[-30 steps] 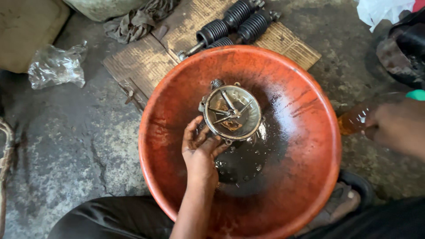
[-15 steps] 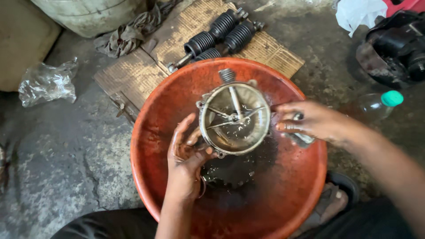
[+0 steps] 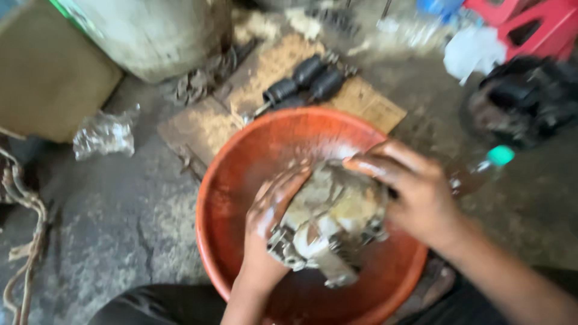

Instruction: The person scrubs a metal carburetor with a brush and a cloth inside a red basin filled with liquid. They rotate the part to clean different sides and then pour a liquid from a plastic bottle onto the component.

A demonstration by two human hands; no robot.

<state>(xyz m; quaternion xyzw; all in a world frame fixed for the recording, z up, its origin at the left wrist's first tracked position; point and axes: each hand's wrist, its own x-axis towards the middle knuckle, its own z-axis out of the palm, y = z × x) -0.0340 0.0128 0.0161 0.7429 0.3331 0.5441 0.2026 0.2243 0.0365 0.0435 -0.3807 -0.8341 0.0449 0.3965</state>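
Since half a second ago you tipped the metal part [image 3: 328,225] off its flat face. Your left hand [image 3: 271,210] clasped its 9 o'clock side, your right hand [image 3: 409,186] its 2 o'clock side. It sat inside the orange basin [image 3: 241,156], long axis running from 1 toward 7 o'clock, blurred.

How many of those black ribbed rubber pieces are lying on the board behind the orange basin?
2 clearly: black ribbed pieces side by side, one left, one right. Blur may hide more.

basin [image 3: 241,156]: glossy orange plastic | housing [image 3: 328,222]: dull grimy metal | floor [image 3: 108,216]: rough concrete
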